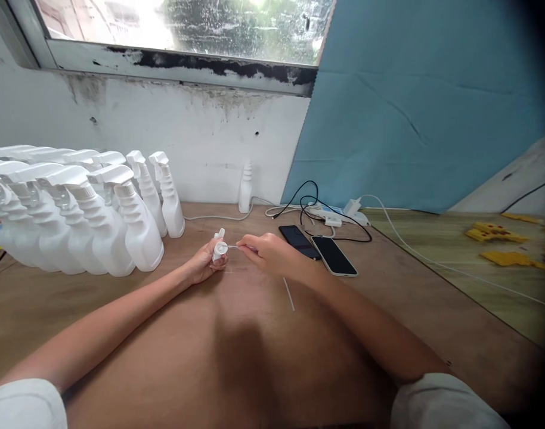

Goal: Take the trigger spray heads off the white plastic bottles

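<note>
My left hand is closed around a white spray trigger head, its round collar turned toward my right hand. Between finger and thumb, my right hand pinches a thin tube whose far end meets the collar; whether it sits inside the opening I cannot tell. On the table below my right wrist lies another thin white tube. To the left of my left hand stand several white spray bottles in rows, with trigger heads on top.
A lone white bottle without a trigger head stands against the wall. Two phones lie right of my right hand, near a power strip and tangled cables. Yellow pieces lie on the wooden surface at far right.
</note>
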Motion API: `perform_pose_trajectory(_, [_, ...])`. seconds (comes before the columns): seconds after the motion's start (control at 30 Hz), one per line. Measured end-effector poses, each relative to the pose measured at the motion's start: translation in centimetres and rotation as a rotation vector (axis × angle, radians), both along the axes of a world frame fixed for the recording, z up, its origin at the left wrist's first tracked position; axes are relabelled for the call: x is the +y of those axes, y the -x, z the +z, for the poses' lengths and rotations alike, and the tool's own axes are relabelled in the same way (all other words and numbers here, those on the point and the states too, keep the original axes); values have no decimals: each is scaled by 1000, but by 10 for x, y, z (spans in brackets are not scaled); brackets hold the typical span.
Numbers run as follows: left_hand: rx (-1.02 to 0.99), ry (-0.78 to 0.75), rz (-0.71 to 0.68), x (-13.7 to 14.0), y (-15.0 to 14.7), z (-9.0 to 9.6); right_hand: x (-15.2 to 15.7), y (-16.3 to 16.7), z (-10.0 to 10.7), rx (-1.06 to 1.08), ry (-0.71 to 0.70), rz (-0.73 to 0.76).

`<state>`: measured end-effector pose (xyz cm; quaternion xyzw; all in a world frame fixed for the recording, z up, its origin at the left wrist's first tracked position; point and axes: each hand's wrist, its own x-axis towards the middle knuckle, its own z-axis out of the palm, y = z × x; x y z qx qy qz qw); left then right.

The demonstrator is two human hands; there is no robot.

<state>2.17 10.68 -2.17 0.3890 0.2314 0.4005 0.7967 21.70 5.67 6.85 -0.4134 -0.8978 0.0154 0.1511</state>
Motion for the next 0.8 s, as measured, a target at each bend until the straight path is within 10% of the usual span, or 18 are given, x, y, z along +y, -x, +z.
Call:
perform_pose_trajectory(0.5, [15, 0, -52, 0, 3, 4, 17, -11, -2, 271, 94, 169])
perform_pose_trajectory(0.8, [173, -61, -21, -13, -7, 10, 23, -22, 7, 397, 424, 115])
